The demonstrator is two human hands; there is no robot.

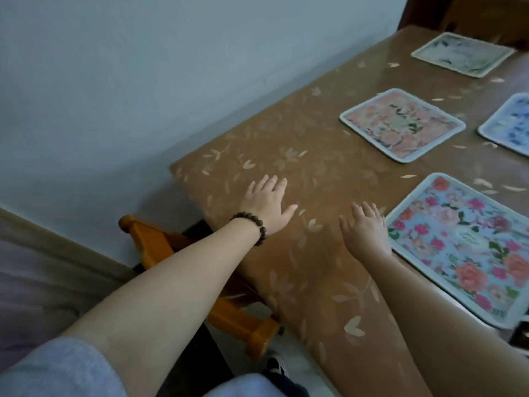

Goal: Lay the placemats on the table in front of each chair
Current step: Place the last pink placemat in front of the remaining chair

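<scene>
Your brown leaf-patterned table (315,167) carries four thin, rounded-corner floral placemats; the nearest blue-and-pink floral placemat (463,247) looks light, flexible, likely slippery; grip an edge; your right hand (366,227) hovers beside it, fingers spread, empty; your left hand (267,202) lies flat, spread.

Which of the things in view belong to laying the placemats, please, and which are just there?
Part of the job:
- blue floral placemat
- peach floral placemat
- pale green placemat
- blue-and-white placemat
- table
- wooden chair
- left hand, right hand, both empty

Just there:
- bead bracelet
- wall
</scene>
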